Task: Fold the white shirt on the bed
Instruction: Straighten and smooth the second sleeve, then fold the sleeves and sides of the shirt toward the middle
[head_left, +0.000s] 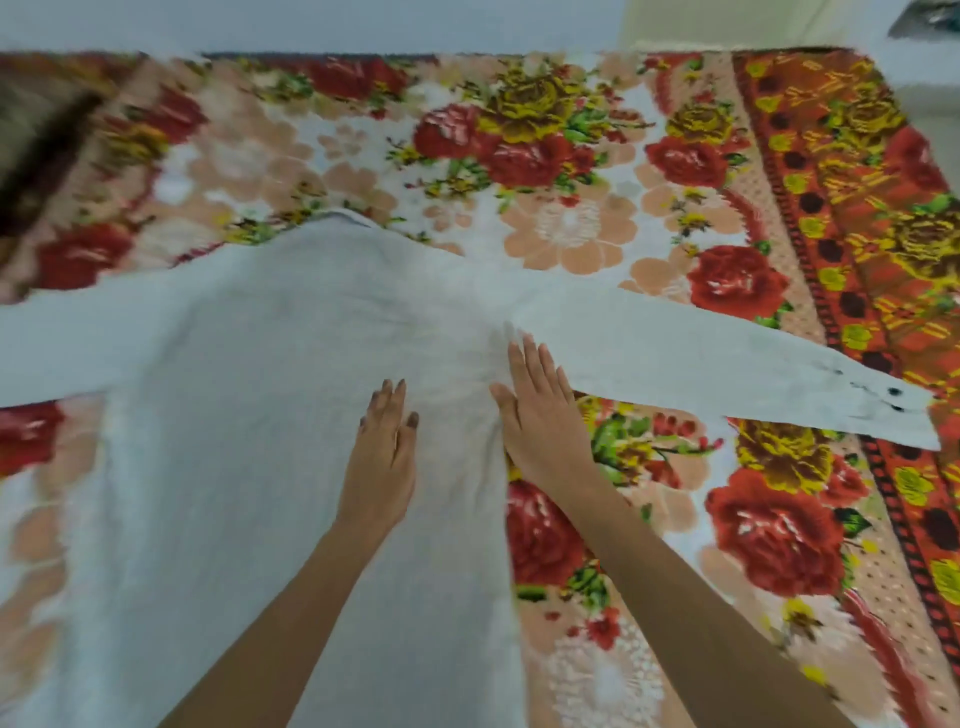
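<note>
On the bed (571, 156), over a flowered blanket, the white shirt (260, 364) lies spread flat. Its body runs from the far end down toward the person, and its two sleeves are thrown out sideways. The right hand (535, 410) rests flat on the cloth, fingers straight and close together, where the right sleeve (727, 364) joins the body. The left hand (384, 457) lies just beside it on the body, also flat and pinching nothing. From the right hand the sleeve stretches away to the right across the bed, ending at a cuff (904, 410) with dark buttons (well apart from either hand). The left sleeve (52, 348) runs off the left edge of view. The right hand is therefore nearer the sleeve that likely folds in first. The cloth looks thin, plain and mostly smooth, with faint creases gathered at the right hand.
</note>
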